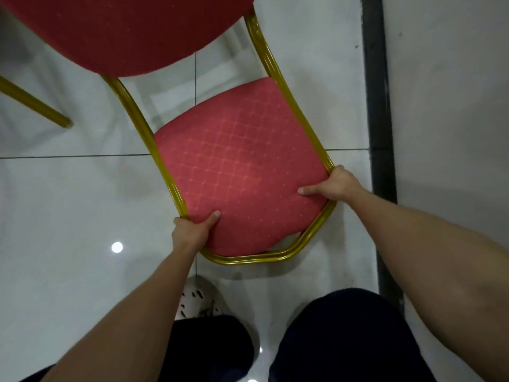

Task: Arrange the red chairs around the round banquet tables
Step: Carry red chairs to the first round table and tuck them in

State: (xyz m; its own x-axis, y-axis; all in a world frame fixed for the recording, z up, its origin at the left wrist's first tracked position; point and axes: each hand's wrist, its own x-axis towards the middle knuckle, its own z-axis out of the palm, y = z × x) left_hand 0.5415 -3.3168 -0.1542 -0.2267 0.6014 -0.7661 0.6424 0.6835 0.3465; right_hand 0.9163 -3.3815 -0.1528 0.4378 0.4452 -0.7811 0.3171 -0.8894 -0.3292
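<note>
Red diamond-stitched chair (pixel 239 166) pad, ribbed gold tube frame (pixel 248 260) curving round it. Left hand (pixel 192 230) and right hand (pixel 333 183) grip the near corners, thumbs on the fabric. Glossy white tile floor (pixel 68 202).

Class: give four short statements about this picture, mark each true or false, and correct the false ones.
1. The left hand and the right hand both hold the red chair. True.
2. The chair's frame is silver. False: it is gold.
3. The floor is carpeted. False: it is glossy pale tile.
4. A white shoe shows near the chair. True.
</note>
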